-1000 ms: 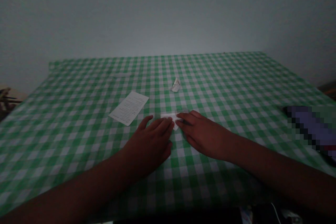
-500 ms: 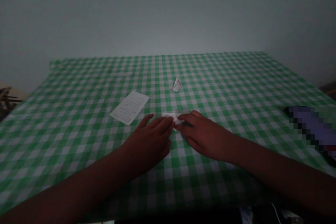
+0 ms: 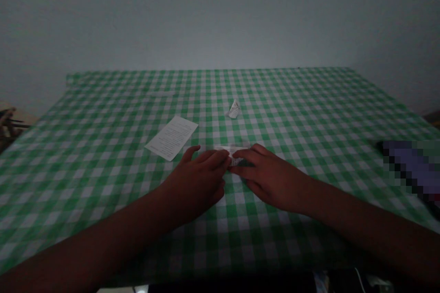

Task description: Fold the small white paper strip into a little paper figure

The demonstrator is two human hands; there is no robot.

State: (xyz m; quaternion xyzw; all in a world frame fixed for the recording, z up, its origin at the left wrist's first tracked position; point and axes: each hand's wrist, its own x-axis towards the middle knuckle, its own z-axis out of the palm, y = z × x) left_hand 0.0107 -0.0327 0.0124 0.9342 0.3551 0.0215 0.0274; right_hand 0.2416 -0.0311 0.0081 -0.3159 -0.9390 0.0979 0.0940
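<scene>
Both my hands rest on a table with a green and white checked cloth (image 3: 103, 178). Between their fingertips lies a small folded white paper (image 3: 231, 152). My left hand (image 3: 197, 181) lies palm down with its fingers together, pressing on the left part of the paper. My right hand (image 3: 268, 174) also lies flat, its fingertips on the paper's right part. Most of the paper is hidden under the fingers.
A printed white sheet (image 3: 172, 138) lies to the left of my hands. A small folded paper piece (image 3: 234, 109) stands farther back at the middle. A blurred-out dark object (image 3: 412, 169) sits at the table's right edge. A plain wall rises behind.
Both hands and the paper have stayed nearly in place; the fingertips have shifted slightly on the paper and more of its white edge shows beyond them.
</scene>
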